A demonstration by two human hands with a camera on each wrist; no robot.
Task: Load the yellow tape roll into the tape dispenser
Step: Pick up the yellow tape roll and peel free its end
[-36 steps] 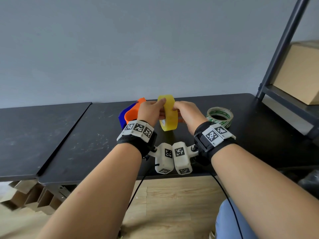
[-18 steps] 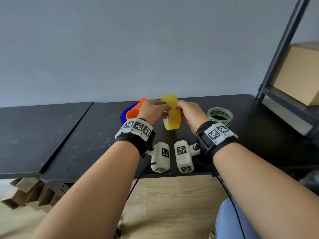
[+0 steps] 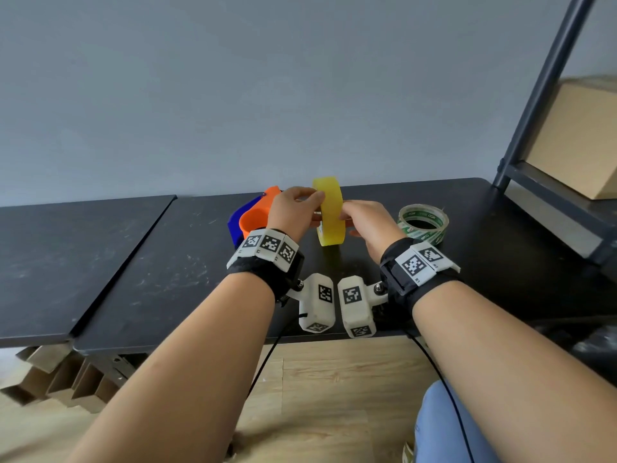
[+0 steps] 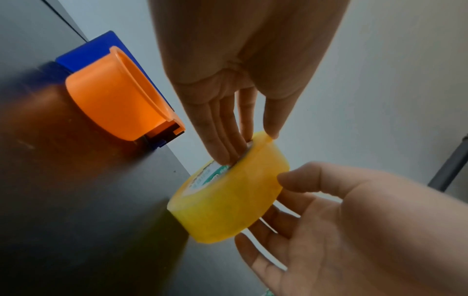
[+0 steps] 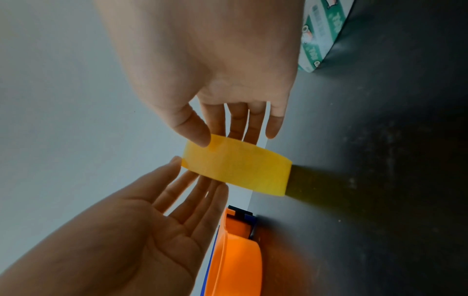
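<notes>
The yellow tape roll (image 3: 330,215) (image 4: 228,202) (image 5: 238,172) stands on edge over the black table (image 3: 160,269), between both hands; whether it touches the top I cannot tell. My left hand (image 3: 315,198) (image 4: 249,148) pinches its upper rim, thumb on the outer edge and fingers against the side face by the core. My right hand (image 3: 344,217) (image 5: 228,138) holds the opposite side, thumb on the outer band and fingers behind it. The orange and blue tape dispenser (image 3: 253,217) (image 4: 113,104) (image 5: 240,260) lies on the table just left of the roll, partly hidden by my left hand.
A clear tape roll with green print (image 3: 423,223) (image 5: 321,34) lies flat to the right of my right hand. A dark metal shelf frame (image 3: 547,95) with a cardboard box (image 3: 581,138) stands at the far right. A seam (image 3: 133,248) splits the tabletop on the left.
The roll has stayed almost in place between both hands. My wrists moved apart half a second ago and are close together again now, and my fingers have shifted slightly on the roll.
</notes>
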